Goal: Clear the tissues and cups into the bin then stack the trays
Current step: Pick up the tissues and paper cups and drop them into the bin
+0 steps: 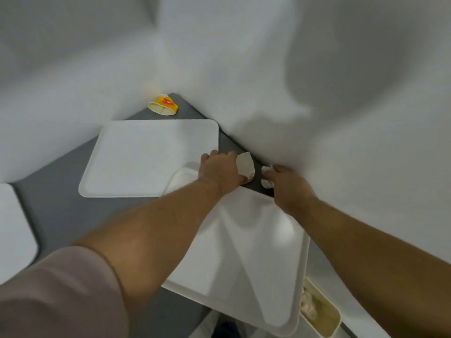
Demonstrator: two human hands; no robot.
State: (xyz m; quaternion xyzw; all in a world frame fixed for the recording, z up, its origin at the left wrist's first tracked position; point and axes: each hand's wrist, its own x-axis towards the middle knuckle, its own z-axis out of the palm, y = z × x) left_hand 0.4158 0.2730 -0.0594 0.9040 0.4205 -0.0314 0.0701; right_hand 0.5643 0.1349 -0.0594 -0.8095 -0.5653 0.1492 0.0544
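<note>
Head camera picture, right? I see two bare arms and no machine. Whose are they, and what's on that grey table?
There is no machine: a person wears one wide-angle camera on the head, so you look down along their own arms. The left hand holds a flattened pale cup; the right hand grips a crumpled tissue, both by the wall. On the grey table lie three white trays: a near tray, a far tray and a left tray cut off by the picture's edge. A squashed yellow cup lies in the far corner. The bin at lower right holds crumpled paper.
</note>
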